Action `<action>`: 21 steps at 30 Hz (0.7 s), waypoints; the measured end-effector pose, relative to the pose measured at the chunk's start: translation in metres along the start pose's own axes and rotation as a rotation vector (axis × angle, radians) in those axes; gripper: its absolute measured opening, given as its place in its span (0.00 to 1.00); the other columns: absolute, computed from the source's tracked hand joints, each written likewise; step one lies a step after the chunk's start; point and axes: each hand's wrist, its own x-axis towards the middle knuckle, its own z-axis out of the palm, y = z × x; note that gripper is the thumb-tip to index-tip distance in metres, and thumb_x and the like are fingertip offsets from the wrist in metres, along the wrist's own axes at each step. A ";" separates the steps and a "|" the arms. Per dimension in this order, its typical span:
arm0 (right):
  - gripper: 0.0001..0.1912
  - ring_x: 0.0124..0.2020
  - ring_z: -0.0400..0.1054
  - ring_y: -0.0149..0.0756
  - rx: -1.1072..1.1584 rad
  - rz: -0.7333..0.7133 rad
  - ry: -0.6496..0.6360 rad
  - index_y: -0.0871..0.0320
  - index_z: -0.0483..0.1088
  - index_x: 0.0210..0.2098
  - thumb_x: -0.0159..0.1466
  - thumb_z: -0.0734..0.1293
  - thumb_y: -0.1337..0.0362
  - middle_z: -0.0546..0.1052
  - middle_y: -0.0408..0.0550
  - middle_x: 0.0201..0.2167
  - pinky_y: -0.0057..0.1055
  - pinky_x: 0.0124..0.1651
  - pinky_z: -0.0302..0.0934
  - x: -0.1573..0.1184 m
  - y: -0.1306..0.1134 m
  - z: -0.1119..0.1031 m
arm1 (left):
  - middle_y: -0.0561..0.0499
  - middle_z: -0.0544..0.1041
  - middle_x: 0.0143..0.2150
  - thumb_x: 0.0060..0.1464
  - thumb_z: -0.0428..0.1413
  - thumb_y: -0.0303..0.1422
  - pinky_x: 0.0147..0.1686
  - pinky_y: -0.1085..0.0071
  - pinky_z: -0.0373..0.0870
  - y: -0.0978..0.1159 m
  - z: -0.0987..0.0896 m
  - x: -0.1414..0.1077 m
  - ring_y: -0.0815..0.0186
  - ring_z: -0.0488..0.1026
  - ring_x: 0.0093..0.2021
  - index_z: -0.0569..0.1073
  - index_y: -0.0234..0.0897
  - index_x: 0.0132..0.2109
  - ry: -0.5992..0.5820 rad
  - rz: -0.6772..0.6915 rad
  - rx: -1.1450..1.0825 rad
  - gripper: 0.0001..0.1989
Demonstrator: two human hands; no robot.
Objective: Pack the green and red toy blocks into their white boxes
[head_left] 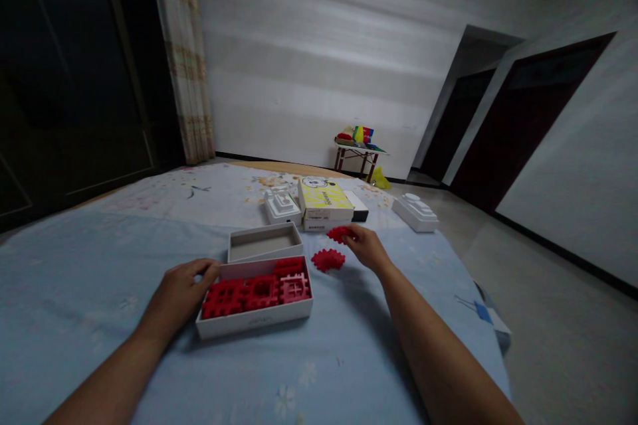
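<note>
A white box (254, 320) full of red toothed plastic pieces (262, 292) sits on the cloth in front of me. My left hand (188, 289) is at the box's left end, its fingers closed on the upper left corner. My right hand (363, 244) pinches a red toothed piece (339, 234) to the right of the box, above the cloth. Just below and left of it, another red toothed piece (327, 259) lies near the box's right corner. Behind the box is an open, shallow tray or lid (264, 244) with nothing in it.
Farther back on the flowered tablecloth (239, 378) stand a yellow and white box (325, 202), a white device (282, 206) and a black and white box (356, 204). Another white object (415, 213) is at the right edge. Beyond is a small table (361, 147) with colourful items.
</note>
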 end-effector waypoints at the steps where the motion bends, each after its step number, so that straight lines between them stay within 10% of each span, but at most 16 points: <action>1: 0.12 0.37 0.71 0.35 0.081 -0.053 0.010 0.58 0.72 0.42 0.59 0.62 0.68 0.78 0.48 0.37 0.32 0.42 0.64 0.001 -0.014 0.001 | 0.50 0.80 0.36 0.51 0.47 0.49 0.39 0.73 0.67 0.001 0.000 0.000 0.61 0.75 0.39 0.77 0.39 0.36 0.000 0.007 -0.006 0.21; 10: 0.16 0.40 0.71 0.35 0.040 -0.374 -0.283 0.55 0.72 0.46 0.59 0.62 0.68 0.78 0.46 0.41 0.28 0.42 0.61 0.003 -0.139 0.060 | 0.50 0.80 0.34 0.55 0.41 0.48 0.38 0.74 0.67 0.007 0.001 -0.005 0.62 0.74 0.38 0.76 0.37 0.36 0.014 0.003 -0.138 0.24; 21: 0.20 0.40 0.72 0.34 -0.002 -0.328 -0.407 0.55 0.69 0.51 0.58 0.65 0.65 0.78 0.45 0.42 0.27 0.41 0.64 0.009 -0.139 0.089 | 0.47 0.79 0.35 0.57 0.40 0.46 0.39 0.72 0.67 0.012 -0.001 -0.007 0.62 0.74 0.38 0.76 0.36 0.38 0.025 0.026 -0.161 0.25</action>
